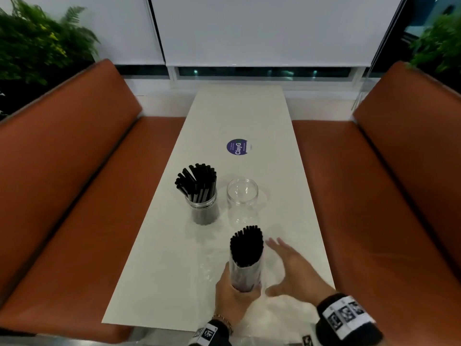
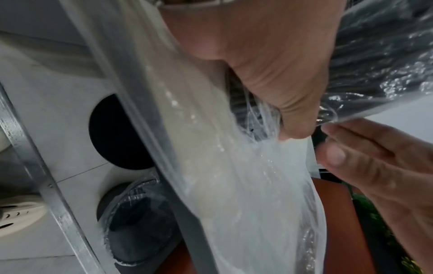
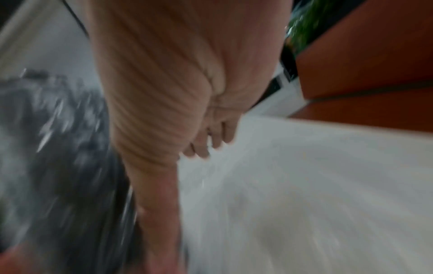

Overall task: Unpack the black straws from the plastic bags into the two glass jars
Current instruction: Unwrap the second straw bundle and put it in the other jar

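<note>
An upright bundle of black straws [image 1: 246, 248] stands in its clear plastic bag [image 1: 245, 275] near the table's front. My left hand [image 1: 235, 297] grips the bundle's lower end. My right hand [image 1: 290, 267] hovers just right of it, fingers spread, thumb near the bag's bottom. Behind stand two glass jars: the left jar [image 1: 205, 211] is packed with black straws, the right jar [image 1: 242, 196] is empty. The left wrist view shows my left hand [image 2: 276, 83] wrapped round the bagged straws [image 2: 379, 61], with loose plastic [image 2: 234, 185] hanging below. The right wrist view is blurred: open fingers [image 3: 211, 140] beside the bagged straws [image 3: 58, 148].
The long white table [image 1: 154, 283] runs away from me between two orange benches [image 1: 74, 196] [image 1: 374, 196]. A round purple sticker [image 1: 238, 146] lies behind the jars. Crumpled clear plastic [image 1: 274, 318] lies on the front edge. Plants stand in both far corners.
</note>
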`<action>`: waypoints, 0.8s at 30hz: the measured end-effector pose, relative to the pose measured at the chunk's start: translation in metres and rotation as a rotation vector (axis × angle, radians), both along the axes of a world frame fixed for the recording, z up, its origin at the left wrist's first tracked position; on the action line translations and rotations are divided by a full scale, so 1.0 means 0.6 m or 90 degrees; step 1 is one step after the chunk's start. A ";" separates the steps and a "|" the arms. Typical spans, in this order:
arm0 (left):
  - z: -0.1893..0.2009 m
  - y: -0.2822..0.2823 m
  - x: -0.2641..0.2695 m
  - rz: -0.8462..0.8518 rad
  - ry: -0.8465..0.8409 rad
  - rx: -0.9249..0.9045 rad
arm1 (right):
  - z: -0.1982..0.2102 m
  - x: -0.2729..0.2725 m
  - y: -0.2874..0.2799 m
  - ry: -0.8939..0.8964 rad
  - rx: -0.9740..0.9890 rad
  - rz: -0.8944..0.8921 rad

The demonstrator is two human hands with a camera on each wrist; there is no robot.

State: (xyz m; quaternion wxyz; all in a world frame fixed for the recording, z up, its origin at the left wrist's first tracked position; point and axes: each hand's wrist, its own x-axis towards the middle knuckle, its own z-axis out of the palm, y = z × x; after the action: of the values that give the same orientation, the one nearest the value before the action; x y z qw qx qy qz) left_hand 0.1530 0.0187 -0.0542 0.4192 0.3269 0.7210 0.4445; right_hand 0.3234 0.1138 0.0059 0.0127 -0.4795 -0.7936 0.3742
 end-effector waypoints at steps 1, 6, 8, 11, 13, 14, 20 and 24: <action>0.003 0.001 -0.001 -0.016 0.004 -0.002 | 0.022 0.005 0.019 -0.023 0.016 -0.007; 0.038 0.010 -0.028 -0.032 -0.019 -0.007 | 0.116 -0.028 0.126 0.014 0.171 -0.102; 0.060 0.017 -0.048 0.003 -0.017 0.006 | 0.131 -0.066 0.163 0.075 0.192 -0.138; 0.120 0.022 -0.082 0.005 0.024 0.042 | 0.126 -0.132 0.206 0.108 0.175 -0.122; 0.158 0.023 -0.108 -0.044 0.057 0.035 | 0.112 -0.169 0.229 0.081 0.162 -0.086; 0.173 0.021 -0.120 -0.075 0.067 0.016 | 0.103 -0.182 0.237 0.065 0.157 -0.071; 0.221 0.021 -0.168 -0.179 0.153 -0.040 | 0.051 -0.184 0.249 0.087 0.125 -0.084; 0.258 0.061 -0.172 -0.177 0.267 -0.033 | 0.040 -0.143 0.239 0.097 0.123 -0.079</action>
State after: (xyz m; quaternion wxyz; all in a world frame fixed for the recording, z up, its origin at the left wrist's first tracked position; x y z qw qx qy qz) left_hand 0.0501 0.0555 0.1006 0.3259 0.4973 0.7512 0.2867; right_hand 0.2375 0.2574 0.0297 0.1425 -0.4944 -0.7916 0.3296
